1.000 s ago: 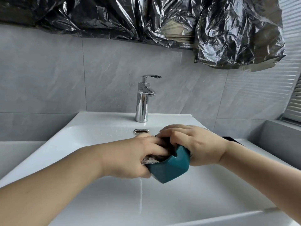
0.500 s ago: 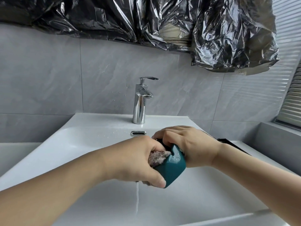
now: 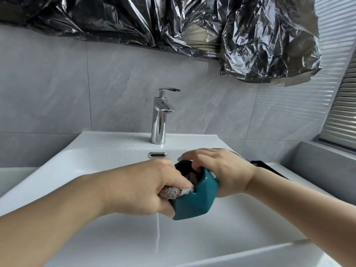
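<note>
A teal faceted cup (image 3: 194, 201) is held tilted over the white sink (image 3: 96, 157), its mouth facing up and left. My right hand (image 3: 221, 170) grips the cup from the right, fingers curled over its rim. My left hand (image 3: 142, 189) holds a grey-pink cloth (image 3: 173, 192) and presses it into the cup's mouth; part of the cloth sits inside the cup. A thin stream of water (image 3: 158, 232) falls from under the cup into the basin.
A chrome faucet (image 3: 160, 120) stands at the back of the sink, with an overflow slot (image 3: 157, 155) below it. Crumpled black plastic (image 3: 192, 26) hangs above on the grey tiled wall. A dark object (image 3: 269, 168) lies behind my right wrist. A window blind is at right.
The cup has been turned in my hands, its mouth now more open to view. My left hand has shifted with the cloth at the rim. Water keeps dripping below.
</note>
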